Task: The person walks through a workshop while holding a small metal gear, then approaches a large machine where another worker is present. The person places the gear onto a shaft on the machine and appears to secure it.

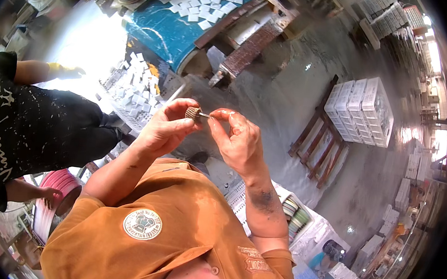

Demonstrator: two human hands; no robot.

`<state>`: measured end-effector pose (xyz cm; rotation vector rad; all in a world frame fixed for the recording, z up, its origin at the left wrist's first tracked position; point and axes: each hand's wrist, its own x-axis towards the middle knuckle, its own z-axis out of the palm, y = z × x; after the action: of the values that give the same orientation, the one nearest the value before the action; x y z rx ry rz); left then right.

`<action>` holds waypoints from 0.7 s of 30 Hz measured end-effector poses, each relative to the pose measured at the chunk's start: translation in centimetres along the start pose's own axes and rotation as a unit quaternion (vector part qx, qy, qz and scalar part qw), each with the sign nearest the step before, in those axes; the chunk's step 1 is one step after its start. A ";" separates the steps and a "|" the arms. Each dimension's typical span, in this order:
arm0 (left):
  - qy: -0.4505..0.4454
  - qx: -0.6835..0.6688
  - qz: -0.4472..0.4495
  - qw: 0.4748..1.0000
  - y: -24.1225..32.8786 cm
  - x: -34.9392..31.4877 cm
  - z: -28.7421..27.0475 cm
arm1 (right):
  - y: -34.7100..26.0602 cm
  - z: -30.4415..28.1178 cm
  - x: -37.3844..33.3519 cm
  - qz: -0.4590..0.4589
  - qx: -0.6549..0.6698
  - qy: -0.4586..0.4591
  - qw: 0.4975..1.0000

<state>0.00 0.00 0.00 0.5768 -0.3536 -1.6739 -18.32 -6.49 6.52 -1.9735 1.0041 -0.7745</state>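
Note:
In front of my chest, my left hand pinches a small ridged, brownish wheel on a thin metal shank between thumb and fingers. It looks like a small flap wheel, with the shank pointing right. The thumb and forefinger of my right hand close on the shank's far end; whether anything else sits between these fingertips is too small to make out. Beyond my left hand, a white basket holds a heap of small white tiles.
A blue-green conveyor belt carries white tiles at the back. A person in black stands close on my left, beside a pink round stack. White crates stand near a wooden pallet to the right.

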 end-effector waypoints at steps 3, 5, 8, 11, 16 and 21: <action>-0.035 0.008 -0.012 0.999 -1.6 1.8 1.5 | 0.9 -2.0 -0.8 0.032 0.019 0.024 0.999; -0.040 -0.004 -0.008 0.999 -4.4 3.8 3.7 | 2.7 -5.4 -1.3 0.042 0.022 0.015 0.999; -0.057 0.021 -0.018 0.998 -6.0 5.8 4.6 | 3.6 -7.5 -1.7 0.082 0.036 0.039 0.995; -0.074 0.029 -0.032 0.996 -6.8 8.2 5.0 | 5.2 -8.9 -1.1 0.057 0.011 0.065 0.996; -0.122 0.025 -0.011 0.992 -8.2 14.2 5.8 | 8.9 -11.7 1.7 -0.032 -0.086 0.099 0.991; -0.143 0.029 -0.019 0.989 -9.0 21.8 8.1 | 11.5 -16.6 6.3 -0.064 -0.153 0.112 0.980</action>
<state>-14.24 -20.34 -1.88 0.3869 -0.6049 -1.7914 -32.37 -22.27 6.40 -2.2680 1.1969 -0.9787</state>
